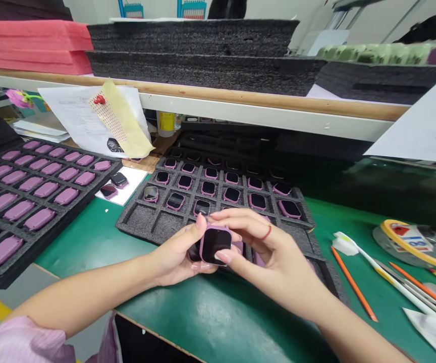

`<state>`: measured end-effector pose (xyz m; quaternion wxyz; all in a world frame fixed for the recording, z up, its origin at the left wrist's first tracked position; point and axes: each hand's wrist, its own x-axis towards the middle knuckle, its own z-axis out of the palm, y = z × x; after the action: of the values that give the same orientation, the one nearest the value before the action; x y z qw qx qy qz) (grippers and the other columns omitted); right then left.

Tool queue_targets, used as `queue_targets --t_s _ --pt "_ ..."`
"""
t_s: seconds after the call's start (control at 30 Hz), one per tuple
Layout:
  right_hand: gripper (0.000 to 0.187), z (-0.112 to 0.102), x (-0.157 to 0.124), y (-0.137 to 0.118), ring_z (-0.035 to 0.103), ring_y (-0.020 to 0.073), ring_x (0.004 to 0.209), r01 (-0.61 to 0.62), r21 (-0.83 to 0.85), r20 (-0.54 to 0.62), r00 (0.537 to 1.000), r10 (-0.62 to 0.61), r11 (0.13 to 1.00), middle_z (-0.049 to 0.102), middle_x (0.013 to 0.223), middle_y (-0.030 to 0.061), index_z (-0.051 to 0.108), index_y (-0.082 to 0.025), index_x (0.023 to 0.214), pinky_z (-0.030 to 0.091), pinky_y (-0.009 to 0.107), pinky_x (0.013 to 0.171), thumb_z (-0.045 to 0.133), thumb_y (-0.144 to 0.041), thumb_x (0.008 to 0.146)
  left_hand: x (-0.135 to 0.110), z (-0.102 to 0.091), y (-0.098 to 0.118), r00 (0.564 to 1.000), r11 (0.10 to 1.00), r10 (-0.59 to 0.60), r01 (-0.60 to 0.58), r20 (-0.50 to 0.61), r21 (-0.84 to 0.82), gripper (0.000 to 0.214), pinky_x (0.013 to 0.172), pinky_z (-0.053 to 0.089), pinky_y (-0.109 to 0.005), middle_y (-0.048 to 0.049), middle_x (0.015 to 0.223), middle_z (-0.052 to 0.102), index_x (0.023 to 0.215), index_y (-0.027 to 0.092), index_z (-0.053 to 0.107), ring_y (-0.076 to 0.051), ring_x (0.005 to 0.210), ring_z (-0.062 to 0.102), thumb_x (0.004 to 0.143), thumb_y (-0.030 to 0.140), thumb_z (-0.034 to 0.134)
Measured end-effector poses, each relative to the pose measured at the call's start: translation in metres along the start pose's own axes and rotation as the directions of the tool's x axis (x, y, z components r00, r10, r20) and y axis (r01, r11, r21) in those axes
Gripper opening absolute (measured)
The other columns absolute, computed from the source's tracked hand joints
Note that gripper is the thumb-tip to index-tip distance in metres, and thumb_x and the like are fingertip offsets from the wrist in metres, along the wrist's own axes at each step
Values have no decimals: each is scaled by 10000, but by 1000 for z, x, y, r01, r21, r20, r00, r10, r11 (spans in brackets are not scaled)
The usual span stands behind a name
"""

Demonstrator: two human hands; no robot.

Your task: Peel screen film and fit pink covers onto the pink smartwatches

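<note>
A purple smartwatch case point(216, 243) with a black screen sits between my two hands, its screen facing up toward me. My left hand point(182, 252) is closed round its left side, thumb at the top corner. A second dark-screened watch case point(194, 251) shows partly under the left fingers. My right hand point(267, 252) pinches the first case from the right, its thumb on the lower right of the screen. Behind the hands lies a black foam tray point(137, 218) with rows of similar cases and some bare slots; the right hand hides part of it.
On the left, another foam tray point(100, 181) holds many purple cases. Two small watch cases point(114, 185) lie on white paper. A tape roll point(418, 242), an orange stick point(354, 285) and a white brush point(377, 264) lie at right. A shelf edge point(240, 108) crosses above the trays.
</note>
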<state>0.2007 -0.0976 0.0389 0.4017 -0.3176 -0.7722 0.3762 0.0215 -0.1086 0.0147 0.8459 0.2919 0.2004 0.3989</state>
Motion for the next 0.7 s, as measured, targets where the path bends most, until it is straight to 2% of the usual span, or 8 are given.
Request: queue_targets --t_s 0.1,0.27,0.33,0.4,0.47,0.53,0.6,0.7 --pt "377 7 -3 1 662 243 1182 -43 22 31 999 42 999 667 1245 66 664 -283 1185 559 420 1030 796 -311 834 0 0 -2 999 999 -1 3 -46 33 614 432 239 -165 -55 783 665 906 101 736 -22 480 424 730 688 767" --pt "941 7 -5 -1 565 262 1336 -41 63 82 996 36 997 569 1435 32 530 -374 1392 495 413 1132 985 -351 569 -3 1 0 1000 1000 -3 3 -20 14 621 414 217 -174 -70 786 709 932 109 751 -12 422 388 736 699 753" --pt "865 2 -4 -2 530 248 1385 -37 149 20 999 35 988 553 1487 16 513 -391 1414 452 414 1175 940 -375 662 -3 1 0 1000 1000 1 -1 -13 -10 600 422 215 -174 -62 757 707 926 114 764 -7 413 375 725 679 776" --pt "579 -4 -2 -4 577 219 1344 9 219 -151 988 25 976 617 1435 9 583 -364 1349 476 390 1159 828 -340 824 -3 1 0 1000 1000 2 -2 -12 -19 586 432 218 -176 -65 752 711 927 118 773 -6 414 375 724 667 785" --pt "297 -10 0 -5 710 190 1153 70 186 -355 935 0 980 736 1242 4 686 -319 1195 584 335 1037 730 -236 912 -2 0 0 1000 1000 2 -2 -8 -19 593 437 216 -184 -77 773 720 936 115 774 -7 416 370 726 669 783" --pt "194 -15 1 -7 775 171 926 122 41 -481 872 -87 992 791 1012 -10 741 -291 1020 651 295 883 719 -141 899 -1 -1 -1 1000 1000 -3 3 0 -15 609 438 209 -192 -86 799 724 946 110 769 -7 417 365 726 677 777" --pt "221 -18 0 -8 776 168 826 218 -160 -444 855 -268 963 793 899 -17 754 -282 943 662 280 799 745 -82 849 -2 -1 -1 1000 1000 3 -3 10 -6 614 439 201 -195 -79 795 713 944 108 759 -8 415 363 729 683 770" --pt "310 -16 -7 -11 774 193 885 409 -353 -163 859 -486 842 807 961 -2 761 -288 1052 655 297 824 743 -66 836 -3 -1 -1 1000 1000 16 -16 15 6 594 440 201 -193 -4 655 615 908 120 733 -10 402 337 737 689 759"
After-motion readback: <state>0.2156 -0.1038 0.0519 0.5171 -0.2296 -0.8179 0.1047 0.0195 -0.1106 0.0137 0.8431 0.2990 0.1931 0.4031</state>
